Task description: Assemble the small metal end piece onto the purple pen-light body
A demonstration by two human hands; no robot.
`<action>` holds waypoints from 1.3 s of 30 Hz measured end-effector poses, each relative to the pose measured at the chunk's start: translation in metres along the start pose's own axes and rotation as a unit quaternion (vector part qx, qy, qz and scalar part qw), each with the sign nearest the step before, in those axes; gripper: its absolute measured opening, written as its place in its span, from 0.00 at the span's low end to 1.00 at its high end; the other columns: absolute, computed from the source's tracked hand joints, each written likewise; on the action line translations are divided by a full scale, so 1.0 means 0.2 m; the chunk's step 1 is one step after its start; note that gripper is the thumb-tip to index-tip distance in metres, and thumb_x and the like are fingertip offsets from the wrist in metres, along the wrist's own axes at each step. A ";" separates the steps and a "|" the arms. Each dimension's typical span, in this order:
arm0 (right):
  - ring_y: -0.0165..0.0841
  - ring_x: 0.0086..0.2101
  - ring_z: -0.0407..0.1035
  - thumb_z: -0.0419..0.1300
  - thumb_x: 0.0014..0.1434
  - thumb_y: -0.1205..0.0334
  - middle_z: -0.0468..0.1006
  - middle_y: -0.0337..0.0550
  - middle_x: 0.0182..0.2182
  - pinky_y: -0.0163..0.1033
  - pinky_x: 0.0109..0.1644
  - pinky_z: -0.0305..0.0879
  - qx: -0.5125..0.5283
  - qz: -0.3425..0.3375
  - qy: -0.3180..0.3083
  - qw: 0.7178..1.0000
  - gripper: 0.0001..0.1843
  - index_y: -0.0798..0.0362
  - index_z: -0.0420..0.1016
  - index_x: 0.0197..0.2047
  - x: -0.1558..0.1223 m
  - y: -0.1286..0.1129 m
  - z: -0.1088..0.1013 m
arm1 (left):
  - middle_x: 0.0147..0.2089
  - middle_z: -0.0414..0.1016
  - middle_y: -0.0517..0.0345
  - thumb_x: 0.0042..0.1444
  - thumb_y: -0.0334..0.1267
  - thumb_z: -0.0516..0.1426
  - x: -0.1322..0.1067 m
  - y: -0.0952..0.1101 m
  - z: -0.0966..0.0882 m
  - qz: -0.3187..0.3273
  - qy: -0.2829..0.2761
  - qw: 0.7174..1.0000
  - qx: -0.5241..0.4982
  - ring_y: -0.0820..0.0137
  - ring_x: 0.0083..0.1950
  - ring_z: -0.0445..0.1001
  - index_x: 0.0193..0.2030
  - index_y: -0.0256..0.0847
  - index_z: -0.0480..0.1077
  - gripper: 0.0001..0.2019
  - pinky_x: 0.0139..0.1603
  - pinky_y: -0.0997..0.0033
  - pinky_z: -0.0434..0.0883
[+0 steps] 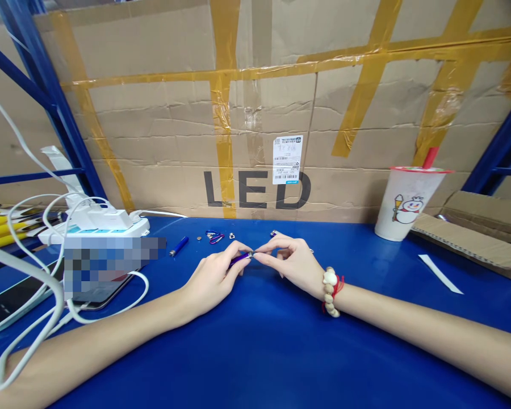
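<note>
My left hand [213,277] is closed around a slim purple metal tube [240,260], its silvery end pointing right. My right hand [297,264], with a bead bracelet at the wrist, pinches a tiny metal piece [254,253] at that end; fingertips cover most of it. On the table beyond lie a similar blue tube [179,246], a small round disc [199,239], some blue and reddish carabiner clips [215,237] and a little metal fitting [232,235]. Partly hidden behind my right fingers is another small blue-and-silver part [274,233].
At left, a white power strip [134,228] with plugs and looping white cables [142,295] stands near phones [106,295]. A lidded drink cup [404,204], a paper strip [440,274] and an open cardboard box [472,227] are at right. A big taped carton [170,142] backs the blue table [255,358].
</note>
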State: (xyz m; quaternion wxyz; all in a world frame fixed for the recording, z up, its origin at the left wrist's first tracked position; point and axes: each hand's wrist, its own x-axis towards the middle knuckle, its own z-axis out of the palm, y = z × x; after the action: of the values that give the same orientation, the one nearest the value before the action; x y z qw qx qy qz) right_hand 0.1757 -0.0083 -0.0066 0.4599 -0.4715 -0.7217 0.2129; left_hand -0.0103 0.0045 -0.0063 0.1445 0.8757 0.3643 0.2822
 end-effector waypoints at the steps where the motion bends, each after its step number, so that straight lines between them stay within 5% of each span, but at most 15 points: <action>1: 0.21 0.18 0.56 0.62 0.49 0.52 0.69 0.40 0.21 0.33 0.28 0.58 0.002 0.002 -0.002 1.000 0.14 0.55 0.78 0.32 0.00 0.00 0.00 | 0.31 0.69 0.64 0.62 0.42 0.43 0.00 0.00 0.00 0.001 0.001 1.000 0.001 0.75 0.33 0.69 0.46 0.44 0.61 0.11 0.37 0.74 0.63; 25: 0.19 0.16 0.57 0.61 0.50 0.52 0.68 0.39 0.20 0.29 0.23 0.56 0.013 0.019 -0.031 0.999 0.16 0.56 0.77 0.34 0.00 0.01 0.00 | 0.31 0.68 0.63 0.63 0.42 0.42 0.00 -0.01 0.00 0.006 -0.022 1.000 -0.014 0.74 0.33 0.69 0.45 0.42 0.60 0.11 0.38 0.73 0.63; 39: 0.18 0.19 0.54 0.63 0.47 0.54 0.71 0.41 0.27 0.28 0.22 0.53 0.010 -0.052 -0.012 0.999 0.13 0.55 0.77 0.30 0.01 0.05 0.00 | 0.30 0.67 0.63 0.63 0.42 0.42 0.01 -0.02 -0.01 0.040 -0.078 0.994 -0.072 0.75 0.33 0.67 0.40 0.40 0.56 0.09 0.39 0.74 0.61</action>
State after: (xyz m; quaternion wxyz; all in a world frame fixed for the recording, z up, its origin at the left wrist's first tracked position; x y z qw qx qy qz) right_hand 0.1804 -0.0031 -0.0129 0.4666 -0.4259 -0.7485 0.2015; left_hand -0.0124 0.0082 -0.0058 0.2242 0.8960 0.2955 0.2442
